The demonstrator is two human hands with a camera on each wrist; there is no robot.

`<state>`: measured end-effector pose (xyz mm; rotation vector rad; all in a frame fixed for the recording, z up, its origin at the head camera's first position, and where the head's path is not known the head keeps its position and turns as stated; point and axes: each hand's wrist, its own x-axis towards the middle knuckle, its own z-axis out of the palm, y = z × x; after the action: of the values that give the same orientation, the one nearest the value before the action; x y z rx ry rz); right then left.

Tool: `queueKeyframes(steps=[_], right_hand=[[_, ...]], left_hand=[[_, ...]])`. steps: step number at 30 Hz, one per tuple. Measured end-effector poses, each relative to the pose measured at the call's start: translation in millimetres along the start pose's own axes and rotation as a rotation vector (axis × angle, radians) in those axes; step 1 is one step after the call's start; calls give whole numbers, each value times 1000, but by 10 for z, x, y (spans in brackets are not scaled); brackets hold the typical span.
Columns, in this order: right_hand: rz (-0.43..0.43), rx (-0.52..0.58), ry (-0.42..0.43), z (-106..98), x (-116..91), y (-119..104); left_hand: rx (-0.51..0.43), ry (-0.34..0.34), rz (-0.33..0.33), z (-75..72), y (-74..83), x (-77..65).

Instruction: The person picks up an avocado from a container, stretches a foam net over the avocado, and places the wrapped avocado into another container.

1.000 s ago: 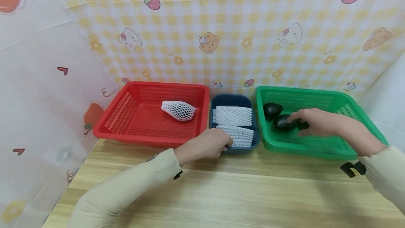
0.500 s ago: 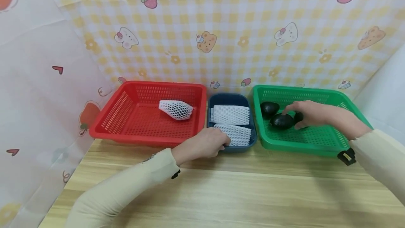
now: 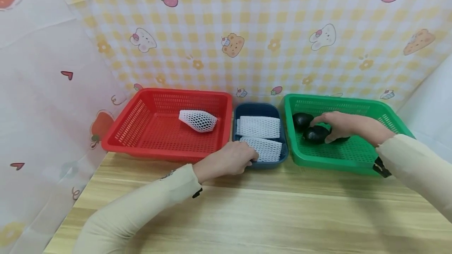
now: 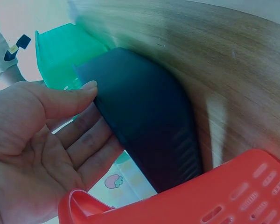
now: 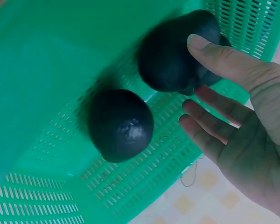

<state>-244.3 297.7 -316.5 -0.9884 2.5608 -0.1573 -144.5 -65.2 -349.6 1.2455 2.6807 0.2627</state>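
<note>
My left hand grips the near rim of a small dark blue basket, thumb at the rim and fingers reaching inside. Two white foam net sleeves lie flat in that basket, the nearer one partly behind the fingers. On the right, my right hand reaches into a green basket, its fingers spread loosely round a dark avocado. The thumb overlaps this avocado in the right wrist view. A second avocado lies just behind it; a third is mostly hidden under the hand in the head view.
A red basket stands at the left, close to the blue one, and holds a foam-netted item. Behind the baskets hangs a printed checked cloth. The wooden table extends in front of them.
My right hand has moved left and down over the middle avocado, its fingers now round it. The left hand stays at the blue basket's rim. The view shifts slightly.
</note>
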Motion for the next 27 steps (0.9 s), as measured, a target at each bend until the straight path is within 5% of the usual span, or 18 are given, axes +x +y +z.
queueKeyframes(steps=[27], right_hand=[[105, -80, -127, 82, 228, -35]], left_hand=[[28, -16, -14, -4, 12, 7]])
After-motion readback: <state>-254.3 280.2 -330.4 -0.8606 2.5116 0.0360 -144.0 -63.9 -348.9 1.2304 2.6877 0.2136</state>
